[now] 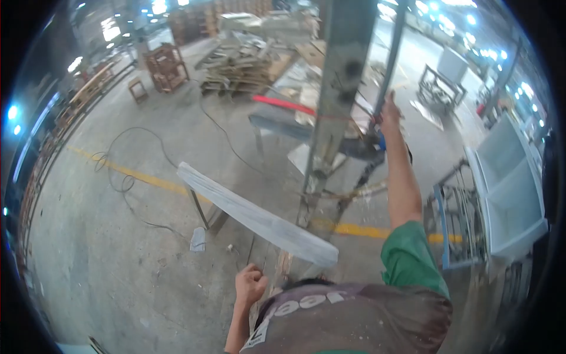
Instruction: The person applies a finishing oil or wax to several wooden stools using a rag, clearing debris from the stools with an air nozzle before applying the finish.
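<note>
Head view: the right hand (389, 113) is raised at the end of an outstretched arm in a green sleeve (410, 259) and lies against a thin pole (396, 50). Blur hides the fingers, so I cannot tell whether this grip is closed round the pole or only touches it. The pole's long axis is steep, leaning from the top right down towards the left, and it passes just beside a broad steel column (342, 76) that stands upright in the middle of the picture.

The left hand (250, 284) is low, close to the body, with its fingers curled tight into a fist. What the fist encloses is too small to make out. Just above and to the right of it ends a long pale beam (253, 215). The beam runs from its far end at the upper left down to its near end at the lower right, nearly level, and it is held off the floor (118, 265) by a stand leg (200, 207) under its far half. The near end points towards the foot of the column.

A yellow line (141, 176) crosses the floor under the beam, and a dark cable (127, 183) loops over it. Beyond the column stands a metal surface (277, 121) with a red bar (283, 104) on it. White cabinets (510, 183) stand at the right.
</note>
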Demonstrator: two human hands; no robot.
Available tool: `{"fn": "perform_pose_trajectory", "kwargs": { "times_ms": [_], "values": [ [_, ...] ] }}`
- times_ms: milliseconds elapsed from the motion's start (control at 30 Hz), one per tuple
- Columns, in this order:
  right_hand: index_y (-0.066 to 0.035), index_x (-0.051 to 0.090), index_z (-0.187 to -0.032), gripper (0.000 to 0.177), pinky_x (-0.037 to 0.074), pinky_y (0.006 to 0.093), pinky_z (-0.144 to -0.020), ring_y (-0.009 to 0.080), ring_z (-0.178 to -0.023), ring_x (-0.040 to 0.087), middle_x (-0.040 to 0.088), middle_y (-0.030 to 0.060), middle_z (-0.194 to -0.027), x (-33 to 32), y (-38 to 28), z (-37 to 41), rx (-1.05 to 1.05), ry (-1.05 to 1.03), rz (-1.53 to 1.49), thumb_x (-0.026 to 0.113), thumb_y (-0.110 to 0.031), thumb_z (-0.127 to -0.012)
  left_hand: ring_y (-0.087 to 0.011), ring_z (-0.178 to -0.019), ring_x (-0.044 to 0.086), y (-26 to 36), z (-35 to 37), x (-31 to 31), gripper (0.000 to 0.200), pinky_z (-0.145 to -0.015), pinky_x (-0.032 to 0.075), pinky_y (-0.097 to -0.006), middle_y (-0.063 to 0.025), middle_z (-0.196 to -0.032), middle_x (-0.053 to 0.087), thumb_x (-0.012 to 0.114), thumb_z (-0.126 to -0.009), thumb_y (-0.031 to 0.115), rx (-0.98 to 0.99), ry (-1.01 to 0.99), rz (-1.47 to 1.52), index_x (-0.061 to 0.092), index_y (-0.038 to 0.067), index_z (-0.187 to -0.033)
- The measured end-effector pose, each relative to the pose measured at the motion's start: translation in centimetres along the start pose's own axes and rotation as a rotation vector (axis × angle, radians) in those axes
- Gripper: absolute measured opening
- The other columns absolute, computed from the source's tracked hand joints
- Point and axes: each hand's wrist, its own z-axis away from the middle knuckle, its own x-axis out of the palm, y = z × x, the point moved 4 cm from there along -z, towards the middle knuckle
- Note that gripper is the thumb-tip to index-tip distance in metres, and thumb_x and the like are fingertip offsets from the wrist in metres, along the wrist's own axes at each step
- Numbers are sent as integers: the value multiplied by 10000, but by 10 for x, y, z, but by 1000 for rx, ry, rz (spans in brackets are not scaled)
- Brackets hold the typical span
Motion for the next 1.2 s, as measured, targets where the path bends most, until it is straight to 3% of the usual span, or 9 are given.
{"fn": "perform_pose_trajectory", "kwargs": {
  "times_ms": [33,267,500,733,800,900,967,1067,1200],
  "values": [
    [-38,620,-1046,732,475,332,-459,147,-529,492,503,13,-670,-3,9,-11,36,-49,19,422,-729,-910,-283,-602,587,-2,-1,2,154,-577,461,-350,-129,-744,614,626,-646,70,-4,20,29,555,-56,-595],
    [-52,533,-676,614,341,318,-444,157,-418,404,408,12,-495,-5,-6,-7,-288,110,95,407,-554,-1006,-241,-595,584,-5,-1,9,138,-573,455,-328,-127,-737,625,621,-640,32,-23,-46,42,543,-70,-590],
    [-13,517,-586,586,340,336,-537,162,-521,436,462,43,-515,-12,-5,-4,-596,123,15,449,-411,-1010,-220,-613,593,-1,-9,1,129,-580,452,-316,-123,-735,621,623,-646,26,3,-49,46,559,-80,-609],
    [-8,522,-585,556,340,321,-533,134,-525,438,462,42,-516,-12,-4,18,-807,272,-101,481,-360,-1014,-153,-617,543,13,-18,-2,190,-584,421,-289,-113,-756,625,626,-651,27,-35,-31,139,493,-87,-578],
    [2,560,-666,501,361,347,-539,187,-533,474,526,69,-571,-17,2,18,-776,260,-25,475,-343,-1019,-152,-612,537,14,-20,0,193,-576,415,-290,-112,-761,627,626,-653,31,-19,-29,148,491,-86,-580],
    [-1,549,-1071,244,431,373,-710,314,-812,561,604,124,-953,-28,1,68,-1224,480,256,532,-228,-984,-174,-612,553,26,-16,-1,180,-577,423,-299,-116,-767,633,625,-667,29,-16,-54,128,508,-85,-591],
    [-8,526,-1080,250,429,362,-777,277,-878,550,564,117,-978,-38,34,135,-1120,378,347,594,-208,-947,-197,-618,576,37,-20,-2,165,-586,437,-306,-123,-768,637,624,-680,24,-18,-68,115,528,-84,-600],
    [-40,542,-904,102,475,361,-694,237,-749,564,572,113,-841,-22,120,247,-901,-470,200,612,-114,-908,-179,-609,558,41,-4,-7,219,-578,425,-302,-126,-781,642,636,-692,21,-63,-26,210,478,-75,-576],
    [-25,660,-952,290,501,379,-716,270,-801,650,679,144,-952,-22,317,371,-58,-1243,356,610,-310,-929,-125,-612,507,39,8,-8,278,-548,365,-284,-117,-811,655,654,-687,33,-130,2,175,425,-44,-549]
  ]
}}
